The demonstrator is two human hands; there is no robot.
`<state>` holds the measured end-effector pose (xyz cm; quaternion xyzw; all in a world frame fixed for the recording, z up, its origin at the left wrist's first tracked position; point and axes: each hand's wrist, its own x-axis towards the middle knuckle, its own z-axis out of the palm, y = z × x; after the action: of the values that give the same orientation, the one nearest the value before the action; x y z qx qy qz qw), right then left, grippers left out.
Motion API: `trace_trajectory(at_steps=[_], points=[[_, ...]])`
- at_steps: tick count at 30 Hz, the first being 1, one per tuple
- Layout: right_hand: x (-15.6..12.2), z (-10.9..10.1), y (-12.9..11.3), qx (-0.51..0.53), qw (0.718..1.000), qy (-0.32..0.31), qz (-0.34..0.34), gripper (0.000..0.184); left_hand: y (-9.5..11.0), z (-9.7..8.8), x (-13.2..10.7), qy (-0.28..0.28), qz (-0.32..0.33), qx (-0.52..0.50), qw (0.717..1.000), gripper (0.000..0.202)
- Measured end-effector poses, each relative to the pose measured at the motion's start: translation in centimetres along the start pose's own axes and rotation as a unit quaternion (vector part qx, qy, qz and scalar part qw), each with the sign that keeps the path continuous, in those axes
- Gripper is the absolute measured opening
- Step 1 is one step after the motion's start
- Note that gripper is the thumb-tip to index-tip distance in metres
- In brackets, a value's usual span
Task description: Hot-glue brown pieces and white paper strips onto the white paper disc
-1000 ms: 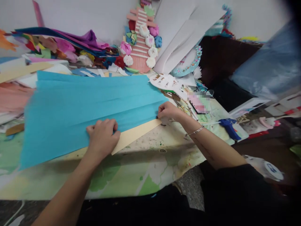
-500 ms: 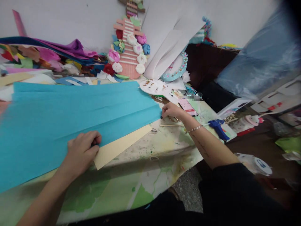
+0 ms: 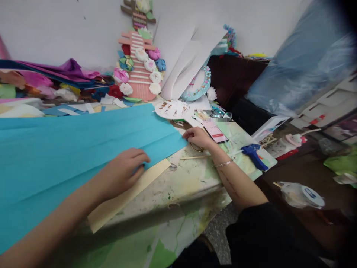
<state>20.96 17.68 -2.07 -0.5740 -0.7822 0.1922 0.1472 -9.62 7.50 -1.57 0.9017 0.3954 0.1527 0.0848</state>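
Observation:
A large sheet of blue crepe paper (image 3: 83, 137) with lengthwise creases covers the left of the table. My left hand (image 3: 125, 169) rests at its front edge, fingers bent and the thumb apart from them. Under that hand, a cream paper strip (image 3: 117, 206) sticks out beneath the blue sheet. At the sheet's right corner my right hand (image 3: 196, 137) is closed, its fingertips pinching the corner. Beside the right hand lie a pair of gold-handled scissors (image 3: 197, 147), partly hidden, and a thin wooden stick (image 3: 192, 158).
Behind the sheet stand a pink lute-shaped craft with paper flowers (image 3: 136, 70) and a white fan shape (image 3: 174, 109). To the right are a phone (image 3: 215, 131), glasses (image 3: 221, 114) and a blue glue gun (image 3: 254, 155). Coloured paper scraps (image 3: 39, 83) heap at the back left.
My left hand has slid right along the sheet's front edge, its thumb and fingers now further apart. My right hand stays at the corner. The camera view has shifted somewhat.

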Motion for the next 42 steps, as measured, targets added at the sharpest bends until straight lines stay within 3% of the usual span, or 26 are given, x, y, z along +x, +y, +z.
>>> trace_trajectory(at_steps=[2, 5, 9, 17, 20, 27, 32, 37, 42], points=[[-0.2, 0.4, -0.3, -0.035, 0.999, 0.036, -0.009, 0.040, 0.5, 1.4, 3.5, -0.040, 0.100, 0.017, 0.994, 0.037], [-0.1, 0.7, -0.9, -0.092, 0.993, 0.066, -0.025, 0.036, 0.3, 3.5, 6.0, -0.045, 0.133, 0.058, 0.988, 0.040], [1.4, 0.7, -1.0, -0.157, 0.985, 0.074, -0.020, 0.031, -0.4, 4.8, 5.7, -0.056, 0.115, 0.058, 0.990, 0.050], [5.7, -1.0, -0.2, -0.258, 0.961, 0.084, 0.046, 0.025, -0.6, 4.7, 5.3, -0.127, 0.123, 0.046, 0.983, 0.072], [6.5, -1.4, -0.5, -0.284, 0.954, 0.075, 0.062, 0.034, -0.6, 4.7, 5.4, -0.132, 0.122, 0.050, 0.982, 0.074], [6.1, -3.8, -2.4, -0.288, 0.955, -0.021, 0.068, 0.028, -0.6, 4.7, 5.5, -0.120, 0.124, 0.046, 0.984, 0.074], [1.1, -7.0, -2.9, -0.246, 0.963, -0.062, 0.094, 0.024, -0.4, 4.7, 5.6, -0.116, 0.110, 0.050, 0.986, 0.077], [-8.3, -9.0, -0.6, -0.183, 0.970, -0.081, 0.140, 0.013, -0.4, 5.2, 6.0, -0.085, 0.101, 0.049, 0.990, 0.074], [-16.5, -9.2, 1.8, -0.114, 0.970, -0.043, 0.210, 0.009, -0.5, 5.7, 6.3, -0.091, 0.096, 0.050, 0.990, 0.073]])
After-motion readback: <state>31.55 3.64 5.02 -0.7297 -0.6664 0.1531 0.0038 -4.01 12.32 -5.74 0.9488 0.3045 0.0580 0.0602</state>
